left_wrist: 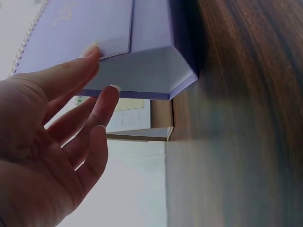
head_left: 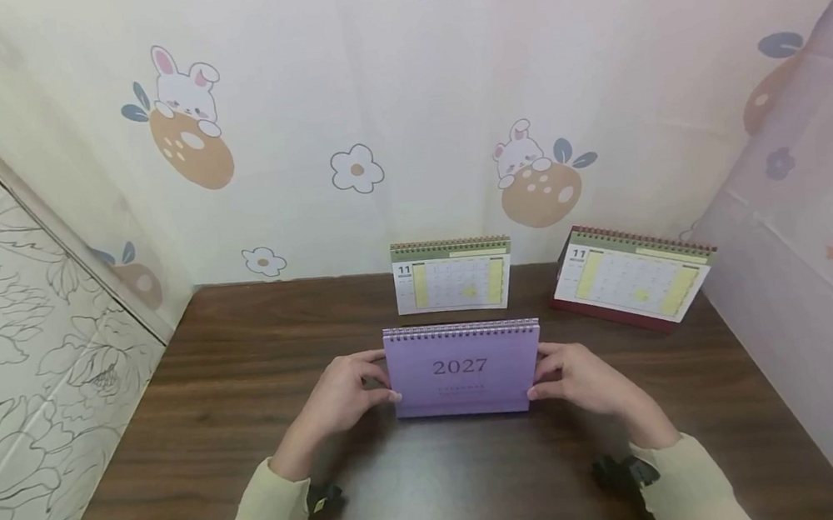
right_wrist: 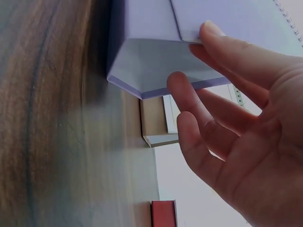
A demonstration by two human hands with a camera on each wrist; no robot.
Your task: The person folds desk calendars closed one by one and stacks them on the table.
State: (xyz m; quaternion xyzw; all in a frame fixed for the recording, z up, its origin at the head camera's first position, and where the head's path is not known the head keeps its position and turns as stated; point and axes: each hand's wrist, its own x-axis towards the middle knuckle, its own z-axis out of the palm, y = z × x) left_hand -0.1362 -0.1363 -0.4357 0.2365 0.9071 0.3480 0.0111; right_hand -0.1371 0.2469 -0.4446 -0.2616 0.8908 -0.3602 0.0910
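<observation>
Purple calendar: the purple cardboard easel calendar with a metal coil and "2027" on its cover (head_left: 466,385) stands mid-table, well in from the left and right edges of the dark brown wood-grain table (head_left: 257,325).
Left hand: the left hand (head_left: 346,391) pinches the page block's left side between thumb and index finger; the other fingers are spread apart.
Right hand: the right hand (head_left: 581,374) pinches the right side likewise, remaining fingers apart.
Behind: a green-and-white calendar on a tan base (head_left: 452,286) stands near the back edge.
Back right corner: a green-and-white calendar on a dark red base (head_left: 632,277) stands angled.
</observation>
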